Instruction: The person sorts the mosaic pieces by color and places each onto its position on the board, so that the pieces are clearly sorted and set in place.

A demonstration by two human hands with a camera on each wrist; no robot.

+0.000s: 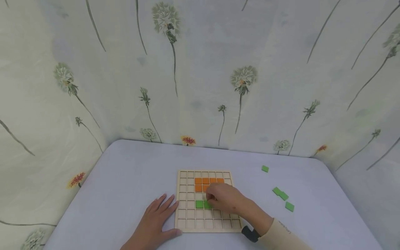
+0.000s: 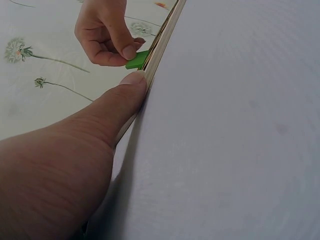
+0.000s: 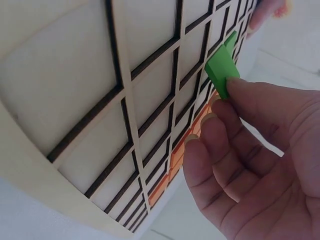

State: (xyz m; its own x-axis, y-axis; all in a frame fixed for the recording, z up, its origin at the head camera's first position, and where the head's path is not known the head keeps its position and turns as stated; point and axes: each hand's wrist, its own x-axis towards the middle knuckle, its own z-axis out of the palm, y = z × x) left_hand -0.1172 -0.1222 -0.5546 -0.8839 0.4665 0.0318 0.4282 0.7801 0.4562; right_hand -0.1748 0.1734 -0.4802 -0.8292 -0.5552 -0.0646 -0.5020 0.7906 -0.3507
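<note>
A square wooden grid board (image 1: 200, 223) lies on the table, holding two rows of orange tiles (image 1: 198, 181), partly covered by my right hand (image 1: 227, 198). That hand pinches a green tile (image 3: 220, 72) between thumb and index finger, tilted over the grid. Its other fingers are curled loosely. Beside the pinched tile, another green tile (image 1: 199, 204) sits in a cell. My left hand (image 1: 156, 220) lies at the board's left edge with fingers spread. In the left wrist view, the left thumb (image 2: 107, 110) touches the board's edge.
Several loose green tiles (image 1: 289, 207) lie on the white tabletop (image 1: 125, 173) to the right of the board, two of them touching or overlapping. A dandelion-print cloth (image 1: 200, 69) hangs behind the table and at both sides. A dark strap (image 1: 250, 234) shows near the right wrist.
</note>
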